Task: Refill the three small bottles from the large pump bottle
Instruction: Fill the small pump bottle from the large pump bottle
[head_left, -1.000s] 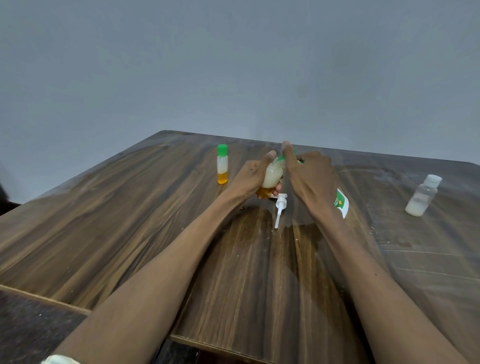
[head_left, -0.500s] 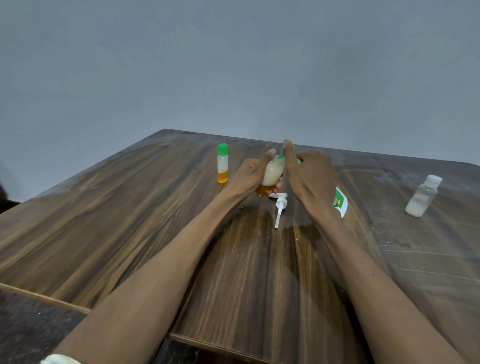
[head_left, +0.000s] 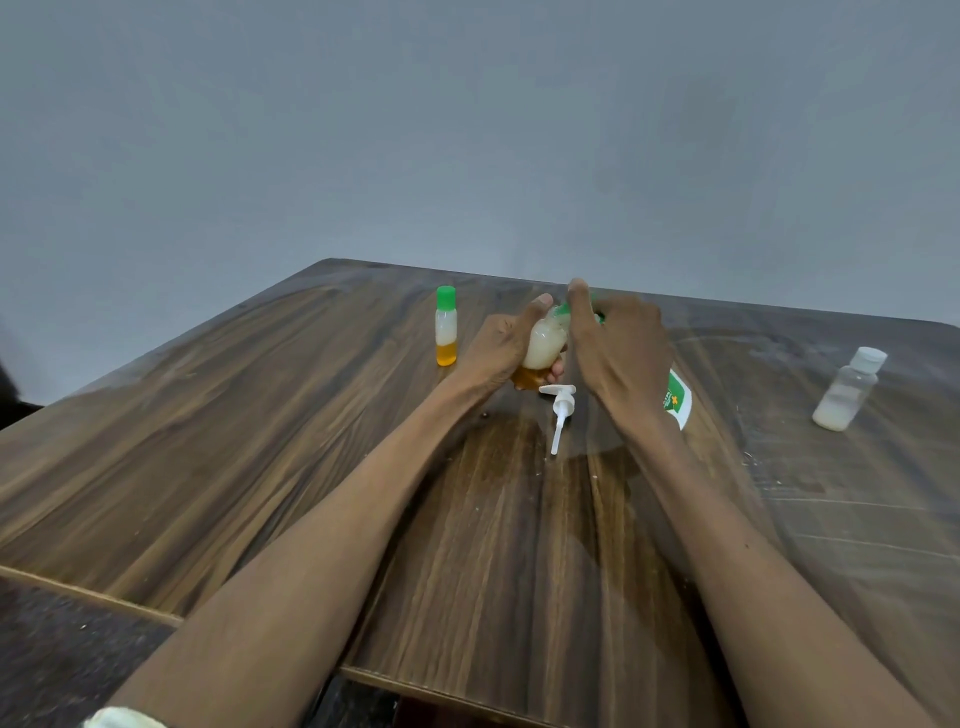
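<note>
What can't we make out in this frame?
Head view only:
- Large pump bottle: only a label corner shows; the right hand hides the rest.
- Held small bottle: its green cap is under the right fingers, on or off unclear.
- Left hand: its fingers are behind the bottle.

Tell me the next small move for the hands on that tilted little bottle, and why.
Probably finish turning the green cap tight. The left hand grips the small bottle, already holding white and orange liquid, while the right hand pinches its cap. Whether the cap is going on or coming off cannot be told.
</note>
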